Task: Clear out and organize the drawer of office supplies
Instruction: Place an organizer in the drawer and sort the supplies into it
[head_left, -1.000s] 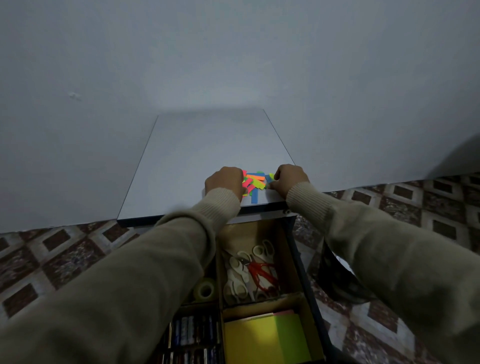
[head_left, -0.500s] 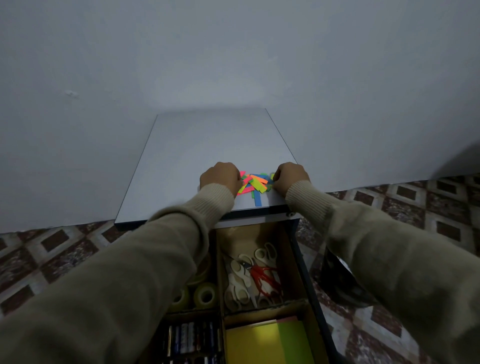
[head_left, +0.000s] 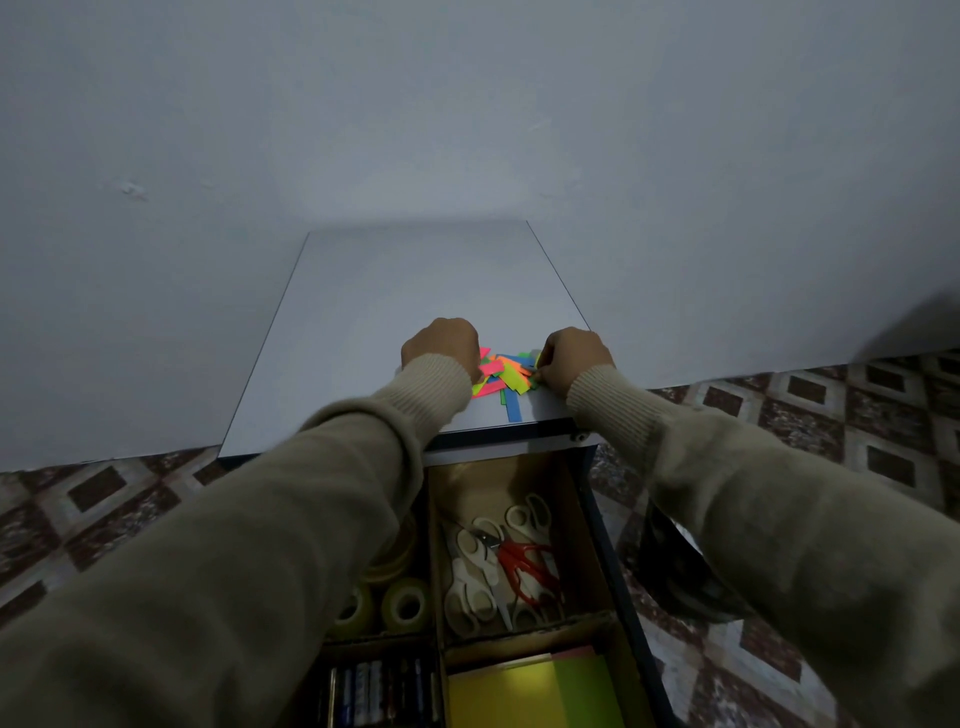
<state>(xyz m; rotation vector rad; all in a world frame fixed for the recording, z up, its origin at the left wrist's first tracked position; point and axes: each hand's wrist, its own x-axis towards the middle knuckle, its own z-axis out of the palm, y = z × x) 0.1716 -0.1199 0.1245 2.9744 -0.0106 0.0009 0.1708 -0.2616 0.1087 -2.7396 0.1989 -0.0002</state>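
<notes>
Left hand (head_left: 440, 347) and right hand (head_left: 574, 358): both curled, flanking and touching the loose pile of coloured paper flags (head_left: 503, 378) at the surface's (head_left: 374, 322) front edge; actual grasp cannot be told. Drawer (head_left: 605, 545) below, open: scissors (head_left: 501, 564), tape rolls (head_left: 395, 603), batteries (head_left: 374, 691) and note pads (head_left: 535, 691) already in compartments. Likely remaining: flags to gather and stow.
</notes>
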